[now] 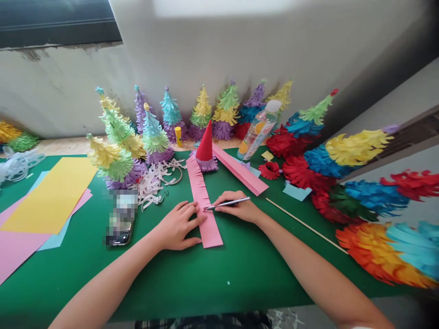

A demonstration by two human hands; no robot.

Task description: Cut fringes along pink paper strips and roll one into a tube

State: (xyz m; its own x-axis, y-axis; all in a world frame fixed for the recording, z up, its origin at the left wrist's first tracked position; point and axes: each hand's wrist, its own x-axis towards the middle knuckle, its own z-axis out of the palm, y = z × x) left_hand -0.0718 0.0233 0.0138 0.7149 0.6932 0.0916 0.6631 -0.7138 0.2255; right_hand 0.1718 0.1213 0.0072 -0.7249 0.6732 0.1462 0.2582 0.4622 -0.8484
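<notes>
A pink paper strip (211,233) lies lengthwise in front of me, with a row of short slits along the right edge of its upper part. My left hand (180,226) rests spread on its left side, fingertips pressing the paper. In my right hand (236,205) is a slim silver craft knife (233,202), gripped like a pen, its tip on the strip near the lowest slits. Beyond the strip's far end stands a red paper cone (205,146) with a purple fringe around its base. A second, folded pink strip (242,171) lies to the right.
Fringed paper trees (170,107) line the wall and right side. A clear bottle (257,130) and yellow glue stick (178,136) stand behind. Left are coloured sheets (51,196), a phone (123,233) and white paper shreds (152,183); right, a thin wooden stick (305,224).
</notes>
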